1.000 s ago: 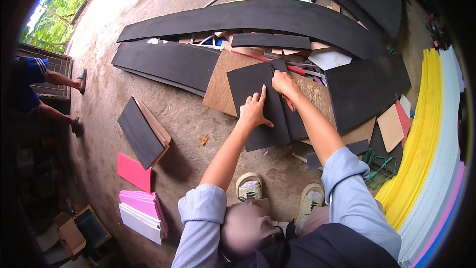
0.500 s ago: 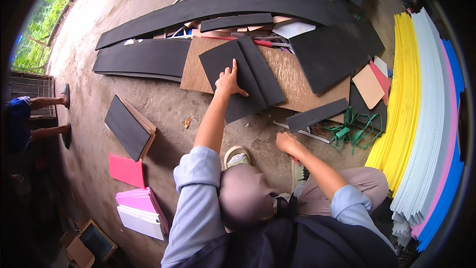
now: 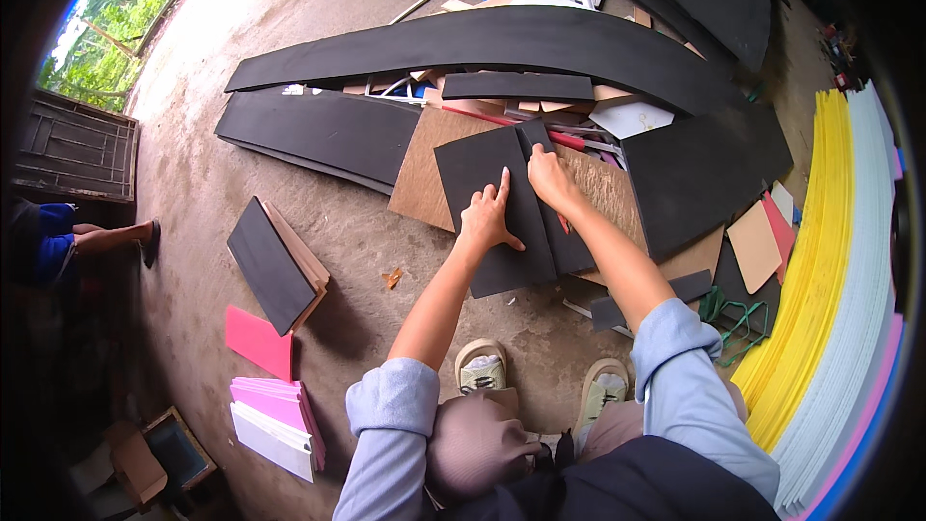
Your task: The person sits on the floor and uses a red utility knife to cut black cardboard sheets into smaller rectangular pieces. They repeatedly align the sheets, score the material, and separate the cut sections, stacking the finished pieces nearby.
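The left hand [image 3: 489,220] lies flat, fingers spread apart, on a black sheet [image 3: 479,198] set on a brown board [image 3: 424,174] on the concrete floor [image 3: 318,29]; the index finger points away from the person; the hand presses and grips nothing. The right hand [image 3: 548,177] rests just beside it on a second, narrower black strip [image 3: 558,246] that runs along the right edge of the first sheet; its fingers are bent down onto the strip near the seam; whether they pinch anything I cannot tell.

Beyond the board lie two long curved black strips [image 3: 502,39], one above the other, and one short black strip [image 3: 516,87] between them; to the right sits one big black panel [image 3: 704,169]. At the far right edge stands a stack of foam sheets [image 3: 820,260], yellow, then white, then pink; two tan offcuts and one red one lie beside it.

To the left of the arms rests one black slab on tan boards [image 3: 275,265]; nearer the person are one red sheet [image 3: 258,342] and one pile of pink and white sheets [image 3: 275,415]. Two shoes [image 3: 479,367] show below the forearms; another person's leg [image 3: 106,236] reaches in at the left edge.
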Demonstrator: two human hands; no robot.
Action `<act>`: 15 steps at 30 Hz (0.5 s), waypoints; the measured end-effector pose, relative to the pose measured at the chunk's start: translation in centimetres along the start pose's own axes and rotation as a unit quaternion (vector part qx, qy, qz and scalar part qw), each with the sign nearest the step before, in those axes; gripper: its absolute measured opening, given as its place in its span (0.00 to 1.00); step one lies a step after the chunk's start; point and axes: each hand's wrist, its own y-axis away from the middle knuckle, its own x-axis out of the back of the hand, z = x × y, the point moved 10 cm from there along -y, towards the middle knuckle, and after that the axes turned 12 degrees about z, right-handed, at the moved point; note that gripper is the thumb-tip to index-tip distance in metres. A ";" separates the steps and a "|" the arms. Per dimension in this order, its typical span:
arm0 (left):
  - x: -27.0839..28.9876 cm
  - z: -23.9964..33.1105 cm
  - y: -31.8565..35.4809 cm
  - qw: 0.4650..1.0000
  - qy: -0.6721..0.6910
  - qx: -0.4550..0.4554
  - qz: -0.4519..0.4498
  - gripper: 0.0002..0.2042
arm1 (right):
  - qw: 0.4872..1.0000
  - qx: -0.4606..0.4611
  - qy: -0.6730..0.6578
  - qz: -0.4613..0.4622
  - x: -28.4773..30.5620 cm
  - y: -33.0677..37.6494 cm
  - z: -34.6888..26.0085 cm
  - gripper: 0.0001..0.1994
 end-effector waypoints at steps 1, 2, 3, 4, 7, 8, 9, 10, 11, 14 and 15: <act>0.1 0.0 0.1 1.000 0.002 0.000 0.007 0.69 | 1.000 -0.012 -0.009 -0.008 -0.8 -0.7 0.0 0.09; 0.1 -0.1 0.2 1.000 0.005 0.001 0.009 0.68 | 1.000 -0.013 -0.013 -0.013 -1.4 -1.3 -0.1 0.09; 0.2 -0.2 0.3 1.000 0.007 0.004 0.011 0.68 | 1.000 -0.013 -0.017 -0.017 -1.8 -1.8 -0.4 0.10; 0.4 -0.2 0.4 1.000 0.010 0.005 0.014 0.68 | 0.999 -0.013 -0.021 -0.022 -2.1 -2.2 -0.6 0.10; 0.9 -0.5 0.4 1.000 0.011 0.016 0.025 0.67 | 0.999 -0.017 -0.029 -0.033 -2.7 -3.2 -1.0 0.11; 1.0 -0.4 0.5 0.999 0.013 0.018 0.028 0.67 | 0.999 -0.020 -0.029 -0.032 -2.8 -3.5 -1.1 0.12; 1.0 -0.3 0.4 0.999 0.013 0.021 0.028 0.67 | 0.998 -0.041 -0.027 -0.045 -2.8 -4.0 -0.7 0.13; 1.1 -0.2 0.3 0.999 0.013 0.022 0.027 0.67 | 0.992 -0.076 -0.048 -0.092 -3.5 -4.0 -0.2 0.13; 1.1 0.1 0.3 0.999 0.014 0.022 0.025 0.67 | 0.982 -0.111 -0.070 -0.138 -4.1 -3.8 0.3 0.14; 1.0 -0.4 0.5 0.999 0.009 0.022 0.025 0.67 | 0.981 -0.125 -0.055 -0.139 -3.4 -1.3 0.0 0.14; 1.1 -0.6 0.5 0.999 0.008 0.029 0.023 0.67 | 0.980 -0.135 -0.037 -0.142 -2.6 0.4 -0.1 0.13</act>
